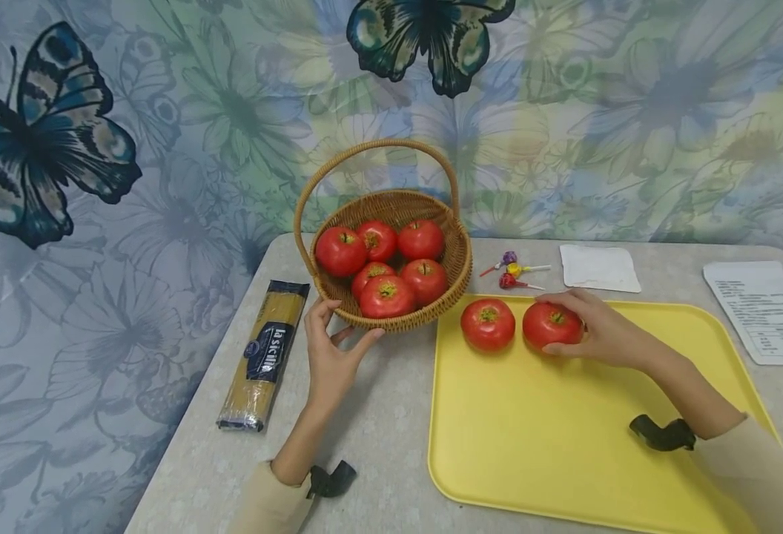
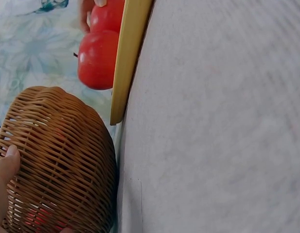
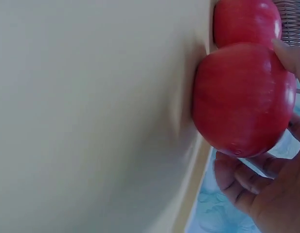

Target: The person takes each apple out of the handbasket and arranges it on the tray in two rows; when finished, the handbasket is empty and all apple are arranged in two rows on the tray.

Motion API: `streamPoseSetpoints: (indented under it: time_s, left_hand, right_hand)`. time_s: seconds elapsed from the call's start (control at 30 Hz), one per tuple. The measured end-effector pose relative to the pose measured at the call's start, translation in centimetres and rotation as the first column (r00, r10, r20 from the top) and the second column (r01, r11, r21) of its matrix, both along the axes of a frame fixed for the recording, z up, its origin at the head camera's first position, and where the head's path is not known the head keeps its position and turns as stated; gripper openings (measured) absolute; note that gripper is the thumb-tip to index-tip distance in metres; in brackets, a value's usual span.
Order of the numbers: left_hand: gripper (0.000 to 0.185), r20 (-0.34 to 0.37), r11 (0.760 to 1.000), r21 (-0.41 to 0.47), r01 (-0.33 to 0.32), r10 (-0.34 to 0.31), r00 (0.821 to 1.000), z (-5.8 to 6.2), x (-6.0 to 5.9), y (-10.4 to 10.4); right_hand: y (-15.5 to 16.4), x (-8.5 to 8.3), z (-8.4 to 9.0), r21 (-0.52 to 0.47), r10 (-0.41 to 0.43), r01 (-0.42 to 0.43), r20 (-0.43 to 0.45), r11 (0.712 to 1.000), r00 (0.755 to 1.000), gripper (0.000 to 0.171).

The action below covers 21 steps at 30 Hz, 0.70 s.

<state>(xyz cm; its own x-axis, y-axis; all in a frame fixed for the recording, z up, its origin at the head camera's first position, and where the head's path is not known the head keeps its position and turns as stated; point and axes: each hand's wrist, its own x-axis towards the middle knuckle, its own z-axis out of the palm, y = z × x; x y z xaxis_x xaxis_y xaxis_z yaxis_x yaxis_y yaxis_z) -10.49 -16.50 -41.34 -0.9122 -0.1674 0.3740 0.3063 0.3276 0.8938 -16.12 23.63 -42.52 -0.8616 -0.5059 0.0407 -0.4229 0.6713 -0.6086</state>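
A brown wicker basket [image 1: 401, 322] with a tall arched handle stands at the back of the table, with several red apples [image 1: 388, 297] inside. My left hand [image 1: 331, 363] holds the near left side of the basket, thumb spread along its front wall; in the left wrist view the thumb lies on the weave. On the yellow tray [image 1: 532, 437], near its far edge, two more red apples sit side by side. My right hand [image 1: 601, 330] grips the right-hand apple [image 3: 244, 99] between thumb and fingers. The left-hand apple [image 1: 488, 325] lies beside it, untouched.
A pack of spaghetti [image 1: 265, 356] lies left of the basket. Behind the tray are a few lollipops [image 1: 513, 271] and a white napkin [image 1: 598, 268]. A printed sheet [image 1: 765, 311] lies at the far right. A patterned curtain [image 1: 231, 111] hangs close behind the table.
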Motion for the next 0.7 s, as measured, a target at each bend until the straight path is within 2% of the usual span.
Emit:
streamPoseSetpoints:
  time_s: [0.17,0.3,0.53,0.7]
  left_hand:
    - [0.073,-0.002,1.000,-0.006,0.000,0.000,1.000,0.2,-0.1,0.1]
    - [0.073,0.002,1.000,-0.021,-0.011,0.011,1.000,0.4,-0.1,0.1]
    - [0.074,0.011,1.000,-0.013,-0.008,0.008,1.000,0.2,0.0,0.1]
    - [0.074,0.019,1.000,-0.015,-0.001,0.001,1.000,0.0,0.0,0.0]
  right_hand:
    - [-1.1,-0.5,2.1,0.002,0.025,-0.025,-0.140,1.000,0.990,0.076]
    - [-3.8,-1.4,4.1,-0.079,0.106,-0.125,-0.209,0.989,0.972,0.071]
    - [-11.7,-2.9,7.3,-0.151,0.306,-0.338,-0.203,0.929,0.930,0.061]
    - [-15.9,-4.9,7.7,-0.200,0.386,-0.409,-0.143,0.890,0.911,0.061]
